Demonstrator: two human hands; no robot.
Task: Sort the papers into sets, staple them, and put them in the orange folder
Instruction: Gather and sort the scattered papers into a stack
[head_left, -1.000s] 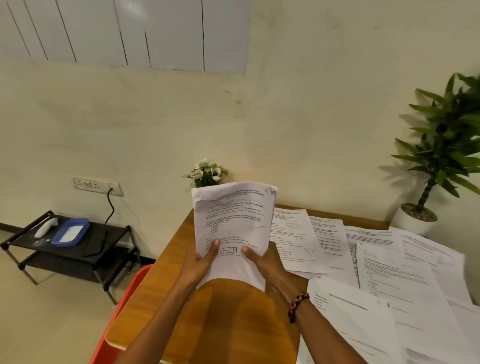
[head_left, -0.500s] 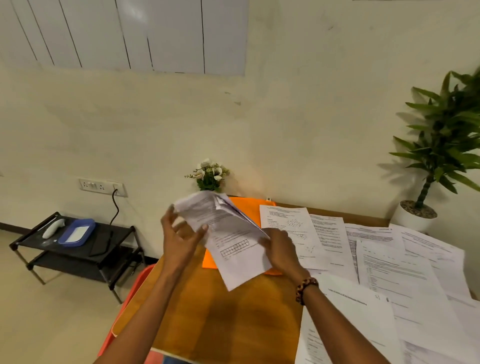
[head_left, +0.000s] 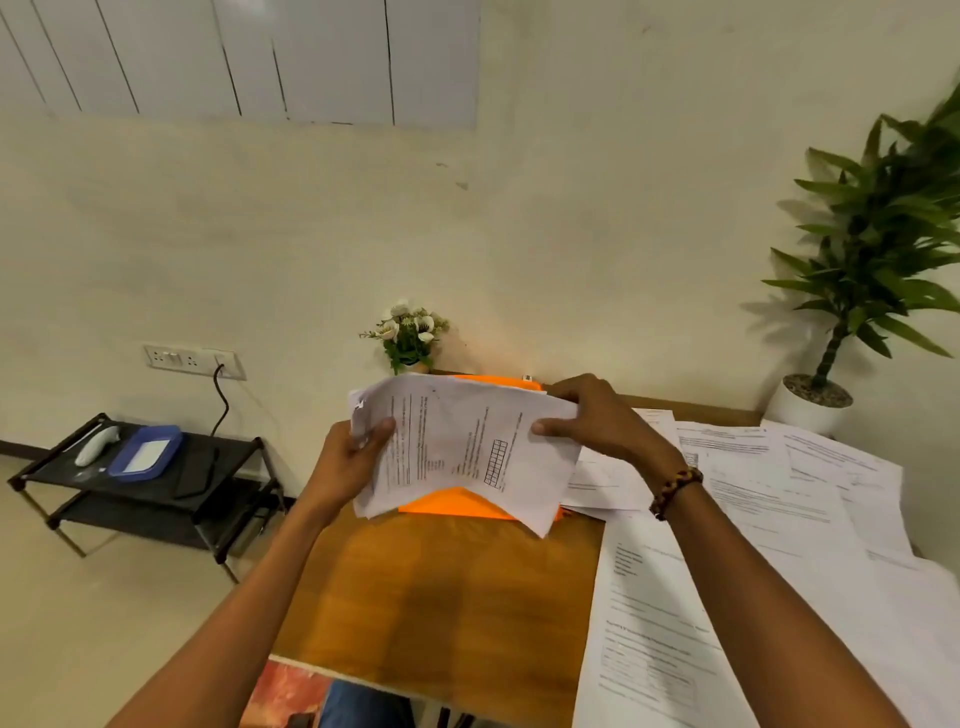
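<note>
A wooden table is seen from above, its near edge cut off by the lower frame; its right half is covered by loose printed sheets, overlapping and running out of view at right and bottom, their text too small to be read. A potted plant is set at the table's far right corner, its upper leaves cut off by the frame edge. A black two-tier rack is noted on the floor at left, bearing a blue tray and a pale object that cannot be identified. The orange folder lies flat on the table against the wall, largely hidden; only its far edge and a near strip are visible. A set of papers is held above the folder, turned sideways, so that the print runs vertically; the number of sheets cannot be told. The right hand grips the set's right edge, thumb on the face; the left hand grips the curled left edge, thumb on top, fingers hidden behind. A small white flower pot stands behind the folder, its base hidden. A beaded bracelet is worn on the right wrist.
</note>
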